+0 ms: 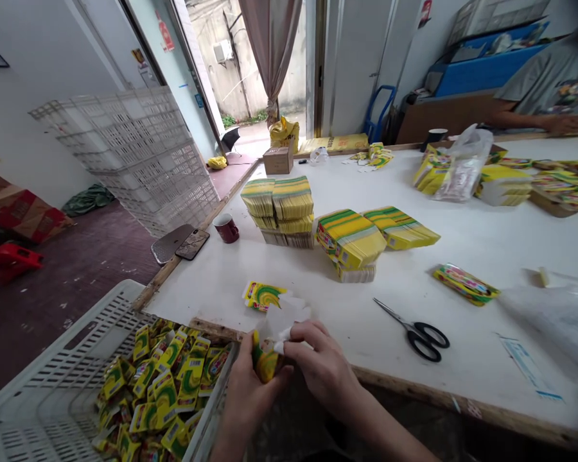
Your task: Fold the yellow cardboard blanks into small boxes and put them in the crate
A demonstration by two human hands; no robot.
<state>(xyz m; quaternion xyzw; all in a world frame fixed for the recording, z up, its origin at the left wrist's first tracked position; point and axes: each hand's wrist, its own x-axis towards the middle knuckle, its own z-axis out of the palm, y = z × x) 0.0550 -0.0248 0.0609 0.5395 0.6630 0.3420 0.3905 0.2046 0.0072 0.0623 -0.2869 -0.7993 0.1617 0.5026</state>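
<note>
Small yellow-and-green printed cardboard carton point(264, 367), held tilted in the left fingers point(245, 351) at the near edge of the white counter point(197, 285); its upper end partly hidden; thin white sheet-like pieces point(285, 313), material unclear, bunched directly above the carton; their near portion pinched by the right fingers point(308, 333).

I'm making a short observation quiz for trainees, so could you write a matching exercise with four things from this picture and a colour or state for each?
Column one:
1. left hand
2. scissors
3. mug
4. plastic crate

Column two:
A. dark red
B. loaded with small yellow boxes
C. holding a yellow-green carton
D. black-handled

Right pairs: 1-C; 2-D; 3-A; 4-B.
</note>
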